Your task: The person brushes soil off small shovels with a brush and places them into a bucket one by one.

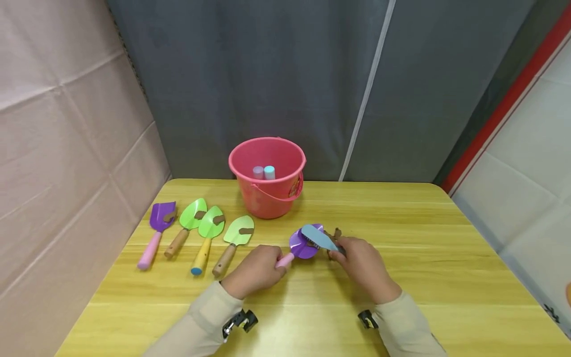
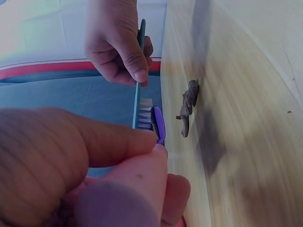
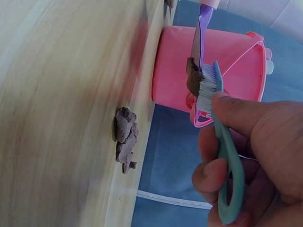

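Observation:
My left hand (image 1: 257, 270) grips the pink handle (image 2: 142, 177) of a small purple shovel (image 1: 303, 243). In my right hand (image 1: 363, 265) is a blue-green brush (image 3: 227, 156), pinched by its handle. The brush's white bristles (image 3: 207, 87) touch a brown lump (image 3: 193, 78) at the shovel's blade, which in the right wrist view is held off the table. More brown clay-like pieces (image 3: 126, 135) lie on the table below and beside the blade, near my right fingers in the head view.
Behind the shovel stands a pink bucket (image 1: 269, 203) with two capped items (image 1: 269, 172) inside. To the left lie a purple shovel (image 1: 153, 243) and several green ones (image 1: 211, 225), each with a brown piece on its blade. A grey curtain (image 1: 267, 74) hangs behind the table (image 1: 446, 277).

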Action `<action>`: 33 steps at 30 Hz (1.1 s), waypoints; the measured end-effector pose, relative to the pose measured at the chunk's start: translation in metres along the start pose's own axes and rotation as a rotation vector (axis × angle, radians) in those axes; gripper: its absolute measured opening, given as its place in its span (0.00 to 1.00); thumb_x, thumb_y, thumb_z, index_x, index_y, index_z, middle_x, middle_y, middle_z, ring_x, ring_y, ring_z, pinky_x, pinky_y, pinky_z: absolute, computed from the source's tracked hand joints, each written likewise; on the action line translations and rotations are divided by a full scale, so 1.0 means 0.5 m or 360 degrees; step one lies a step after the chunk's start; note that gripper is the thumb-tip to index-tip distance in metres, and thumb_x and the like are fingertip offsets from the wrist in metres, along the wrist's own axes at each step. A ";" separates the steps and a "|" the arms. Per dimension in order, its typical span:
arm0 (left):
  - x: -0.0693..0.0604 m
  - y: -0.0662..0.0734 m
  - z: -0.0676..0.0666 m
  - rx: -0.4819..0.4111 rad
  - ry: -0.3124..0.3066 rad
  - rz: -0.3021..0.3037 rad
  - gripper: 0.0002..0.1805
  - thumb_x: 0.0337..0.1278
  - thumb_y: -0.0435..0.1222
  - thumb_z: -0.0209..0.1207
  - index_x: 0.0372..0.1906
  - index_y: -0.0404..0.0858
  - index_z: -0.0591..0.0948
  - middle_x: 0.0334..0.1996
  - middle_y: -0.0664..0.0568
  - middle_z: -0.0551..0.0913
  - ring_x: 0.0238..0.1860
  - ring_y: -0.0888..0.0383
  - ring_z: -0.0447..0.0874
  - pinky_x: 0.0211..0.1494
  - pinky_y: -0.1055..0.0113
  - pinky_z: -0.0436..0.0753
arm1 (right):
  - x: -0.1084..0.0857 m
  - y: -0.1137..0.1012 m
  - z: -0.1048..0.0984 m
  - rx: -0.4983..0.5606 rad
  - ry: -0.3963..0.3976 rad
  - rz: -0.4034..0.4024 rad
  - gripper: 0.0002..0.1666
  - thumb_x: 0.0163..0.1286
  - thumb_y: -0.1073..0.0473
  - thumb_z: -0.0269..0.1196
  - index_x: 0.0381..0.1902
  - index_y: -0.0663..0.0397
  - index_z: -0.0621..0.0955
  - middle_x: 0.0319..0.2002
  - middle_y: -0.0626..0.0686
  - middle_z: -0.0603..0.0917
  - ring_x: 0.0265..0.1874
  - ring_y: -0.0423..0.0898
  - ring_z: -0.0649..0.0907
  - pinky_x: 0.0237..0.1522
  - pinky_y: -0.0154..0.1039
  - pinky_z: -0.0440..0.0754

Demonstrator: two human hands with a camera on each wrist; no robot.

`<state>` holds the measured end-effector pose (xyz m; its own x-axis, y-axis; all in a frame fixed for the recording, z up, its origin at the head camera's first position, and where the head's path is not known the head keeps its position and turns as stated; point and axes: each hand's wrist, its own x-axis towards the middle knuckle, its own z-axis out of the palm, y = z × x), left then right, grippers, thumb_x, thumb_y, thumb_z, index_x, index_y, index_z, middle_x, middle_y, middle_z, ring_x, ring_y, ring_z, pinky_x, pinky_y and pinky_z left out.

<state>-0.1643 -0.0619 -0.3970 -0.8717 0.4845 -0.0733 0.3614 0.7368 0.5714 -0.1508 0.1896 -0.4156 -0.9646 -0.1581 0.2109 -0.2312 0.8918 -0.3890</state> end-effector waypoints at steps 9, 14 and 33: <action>0.001 0.001 0.002 0.0008 0.0000 0.0018 0.10 0.62 0.36 0.63 0.27 0.37 0.79 0.19 0.53 0.74 0.22 0.58 0.71 0.27 0.64 0.74 | 0.001 0.008 0.002 -0.0046 0.0038 -0.0014 0.10 0.64 0.57 0.70 0.29 0.50 0.79 0.22 0.45 0.73 0.21 0.43 0.70 0.23 0.38 0.66; 0.000 0.001 0.003 0.0010 0.0008 0.0019 0.10 0.62 0.36 0.63 0.27 0.38 0.79 0.19 0.53 0.74 0.21 0.58 0.71 0.27 0.64 0.74 | 0.001 0.012 0.002 -0.0053 0.0073 -0.0016 0.10 0.64 0.57 0.71 0.30 0.51 0.80 0.22 0.45 0.74 0.20 0.43 0.70 0.22 0.38 0.67; 0.006 -0.009 0.000 -0.0089 -0.0021 -0.0078 0.06 0.62 0.36 0.62 0.31 0.38 0.80 0.21 0.53 0.75 0.22 0.58 0.73 0.25 0.65 0.75 | -0.002 -0.004 -0.008 -0.0059 0.0068 -0.0235 0.09 0.62 0.57 0.72 0.33 0.50 0.80 0.23 0.42 0.73 0.20 0.39 0.69 0.23 0.35 0.68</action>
<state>-0.1688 -0.0638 -0.3998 -0.8834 0.4547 -0.1129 0.2989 0.7325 0.6117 -0.1487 0.1898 -0.4114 -0.9141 -0.2710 0.3016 -0.3644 0.8754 -0.3177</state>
